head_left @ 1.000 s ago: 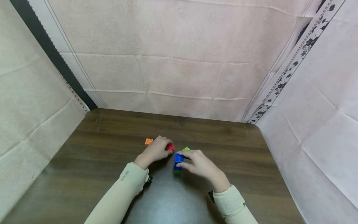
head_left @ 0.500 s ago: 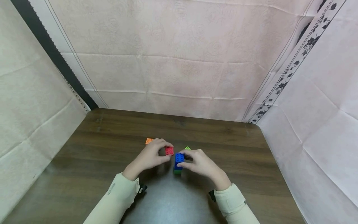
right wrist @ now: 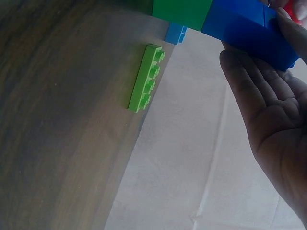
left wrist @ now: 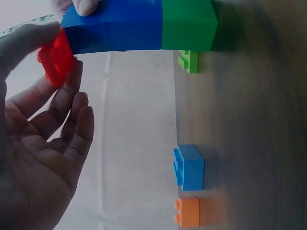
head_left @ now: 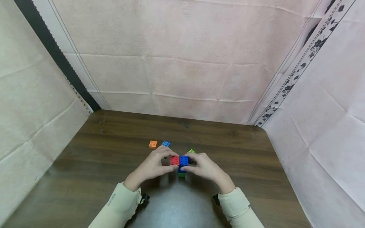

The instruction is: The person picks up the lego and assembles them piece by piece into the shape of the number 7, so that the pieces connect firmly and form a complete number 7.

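Observation:
A stack of blue bricks (head_left: 183, 160) on a green brick (left wrist: 189, 25) stands upright on the table. My right hand (head_left: 207, 167) holds the upper blue part between thumb and fingers. To the left of the stack's top, my left hand (head_left: 151, 164) pinches a red brick (head_left: 174, 161) between thumb and fingertips. In the left wrist view the red brick (left wrist: 58, 58) is tilted, close against the top blue brick; whether they touch I cannot tell. The right wrist view shows little of the red brick behind the right thumb.
Beyond the left hand, an orange brick (head_left: 153, 144) and a lighter blue brick (head_left: 166, 143) lie on the wooden table (head_left: 85, 171). A long lime green brick (right wrist: 144, 79) lies behind the right hand. Pale cloth walls (head_left: 182, 63) border the table at back and sides.
My left hand has drawn the red brick nearer and then right, up beside the blue stack, uncovering the lighter blue brick. The right hand has kept its hold on the stack.

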Demonstrator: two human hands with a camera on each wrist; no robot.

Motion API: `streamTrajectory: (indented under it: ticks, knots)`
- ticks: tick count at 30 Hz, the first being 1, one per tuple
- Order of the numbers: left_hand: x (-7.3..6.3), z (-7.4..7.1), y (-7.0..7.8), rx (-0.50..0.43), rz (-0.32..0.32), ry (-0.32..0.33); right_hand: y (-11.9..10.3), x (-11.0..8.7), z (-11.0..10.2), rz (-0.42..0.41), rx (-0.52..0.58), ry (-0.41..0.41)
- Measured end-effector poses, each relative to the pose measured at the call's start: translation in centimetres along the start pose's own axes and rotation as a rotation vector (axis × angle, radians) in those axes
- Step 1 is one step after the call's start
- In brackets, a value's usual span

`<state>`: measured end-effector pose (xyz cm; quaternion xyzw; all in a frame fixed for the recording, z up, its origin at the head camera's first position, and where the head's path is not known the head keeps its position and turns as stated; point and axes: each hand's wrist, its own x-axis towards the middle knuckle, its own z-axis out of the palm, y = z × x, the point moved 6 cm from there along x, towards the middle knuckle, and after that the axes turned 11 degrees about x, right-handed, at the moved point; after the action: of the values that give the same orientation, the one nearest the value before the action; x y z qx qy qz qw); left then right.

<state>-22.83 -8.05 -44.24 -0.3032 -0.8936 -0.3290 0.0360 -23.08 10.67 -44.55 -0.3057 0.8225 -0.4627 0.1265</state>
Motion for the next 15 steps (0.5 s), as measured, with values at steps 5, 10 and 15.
streamTrajectory:
  ticks: [5, 10, 15]
  knots:
    - [0.18, 0.31, -0.07, -0.023, 0.031, 0.026, 0.04, -0.02, 0.06, -0.001, 0.005, 0.005]
    - [0.45, 0.57, -0.17, -0.030, 0.041, 0.051, -0.02, -0.07, 0.02, 0.002, 0.008, 0.003]
    - [0.66, 0.73, -0.22, -0.051, 0.043, 0.065, -0.09, -0.03, 0.01, -0.004, 0.006, -0.003]
